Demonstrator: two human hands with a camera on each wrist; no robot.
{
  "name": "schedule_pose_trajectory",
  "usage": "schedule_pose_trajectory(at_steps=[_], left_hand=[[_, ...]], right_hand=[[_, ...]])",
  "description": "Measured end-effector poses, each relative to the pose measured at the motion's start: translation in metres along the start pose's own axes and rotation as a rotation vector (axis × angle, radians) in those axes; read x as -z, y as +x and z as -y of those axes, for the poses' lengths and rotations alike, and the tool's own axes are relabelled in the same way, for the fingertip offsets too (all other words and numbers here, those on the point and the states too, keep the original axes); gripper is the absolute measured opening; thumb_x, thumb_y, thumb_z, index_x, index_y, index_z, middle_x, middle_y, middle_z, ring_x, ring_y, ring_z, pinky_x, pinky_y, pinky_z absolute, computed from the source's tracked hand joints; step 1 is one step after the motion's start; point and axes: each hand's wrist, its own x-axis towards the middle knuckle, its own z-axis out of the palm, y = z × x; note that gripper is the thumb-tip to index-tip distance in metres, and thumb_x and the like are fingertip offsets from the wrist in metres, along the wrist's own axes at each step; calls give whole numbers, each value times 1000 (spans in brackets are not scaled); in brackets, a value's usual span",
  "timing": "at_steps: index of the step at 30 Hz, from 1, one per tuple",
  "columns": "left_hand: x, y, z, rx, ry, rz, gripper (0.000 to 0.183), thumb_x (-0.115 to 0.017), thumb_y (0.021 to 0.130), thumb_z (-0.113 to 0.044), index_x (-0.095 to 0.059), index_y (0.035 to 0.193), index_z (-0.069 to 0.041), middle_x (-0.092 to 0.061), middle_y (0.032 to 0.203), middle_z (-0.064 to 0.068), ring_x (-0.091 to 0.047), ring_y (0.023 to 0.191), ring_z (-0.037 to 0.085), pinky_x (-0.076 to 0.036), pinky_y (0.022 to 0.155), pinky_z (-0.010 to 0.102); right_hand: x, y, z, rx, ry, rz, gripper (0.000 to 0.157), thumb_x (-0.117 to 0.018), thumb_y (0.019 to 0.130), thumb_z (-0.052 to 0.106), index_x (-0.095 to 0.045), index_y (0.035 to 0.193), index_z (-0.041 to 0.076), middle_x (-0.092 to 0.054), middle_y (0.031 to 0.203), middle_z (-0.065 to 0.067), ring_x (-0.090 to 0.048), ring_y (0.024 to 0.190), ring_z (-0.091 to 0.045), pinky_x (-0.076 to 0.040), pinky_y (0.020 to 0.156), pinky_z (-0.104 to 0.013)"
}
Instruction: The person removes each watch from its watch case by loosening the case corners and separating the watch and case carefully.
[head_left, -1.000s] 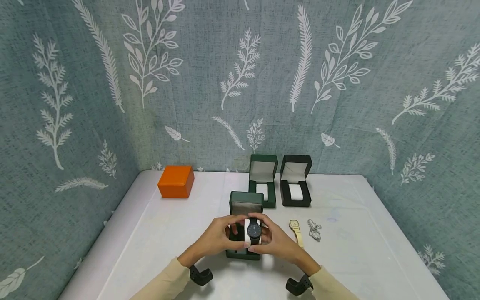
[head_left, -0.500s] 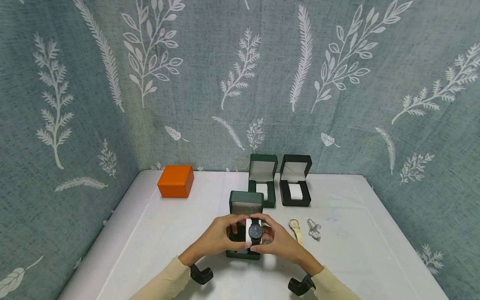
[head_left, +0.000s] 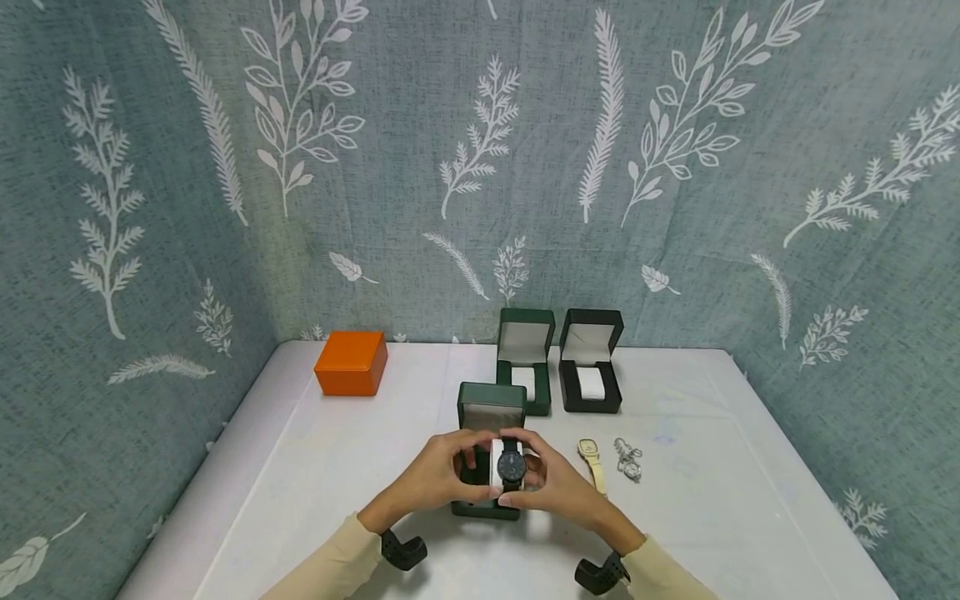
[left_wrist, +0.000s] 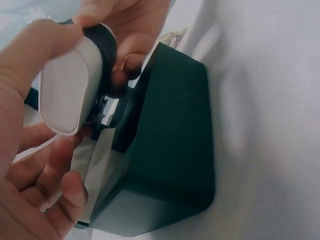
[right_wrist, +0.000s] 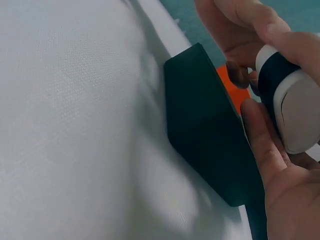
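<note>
A black watch (head_left: 512, 466) with a dark round dial is wrapped round a white watch cushion (left_wrist: 64, 90). My left hand (head_left: 426, 477) pinches the cushion at its left end, thumb on the near side and fingers on the far side. From the right, my right hand (head_left: 558, 482) pinches the other end beside the strap. In the right wrist view the dark strap crosses the middle of the cushion (right_wrist: 302, 112). Just below both hands stands an open green watch box (head_left: 491, 393), its lid raised at the back. The hands hide most of its inside.
Behind stand a second open green box (head_left: 527, 317) and an open black box (head_left: 592, 319), each with a white cushion. A closed orange box (head_left: 351, 363) sits back left. A gold watch (head_left: 591, 458) and a silver watch (head_left: 630, 462) lie to the right.
The watch on its cushion has shifted very slightly right and toward me, its dial turning a little. Both hands keep their hold; the boxes stay put.
</note>
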Motion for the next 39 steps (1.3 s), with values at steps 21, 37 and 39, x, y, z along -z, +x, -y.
schedule_pose_trajectory(at_steps=[21, 37, 39], left_hand=[[0, 3, -5, -13, 58, 19, 70, -86, 82, -41, -63, 141, -11, -68, 112, -3, -57, 79, 12, -49, 64, 26], [-4, 5, -3, -8, 72, -23, 63, -86, 81, -46, -69, 131, -11, -66, 96, -5, -53, 72, 8, -47, 61, 26], [-4, 6, -4, -5, 75, -23, 63, -85, 82, -47, -69, 131, -11, -65, 96, -8, -54, 73, 8, -49, 62, 26]], right_hand=[[6, 1, 0, 27, -100, -29, 79, -87, 85, 14, -45, 151, 21, -52, 142, -14, -64, 117, -29, -58, 83, -39], [7, -1, -1, -11, -12, -21, 82, -85, 86, 10, -40, 154, 11, -55, 137, -22, -66, 115, -31, -59, 84, -39], [7, 0, -2, -10, 8, -21, 83, -85, 86, 10, -39, 154, 10, -52, 141, -23, -63, 121, -30, -58, 87, -40]])
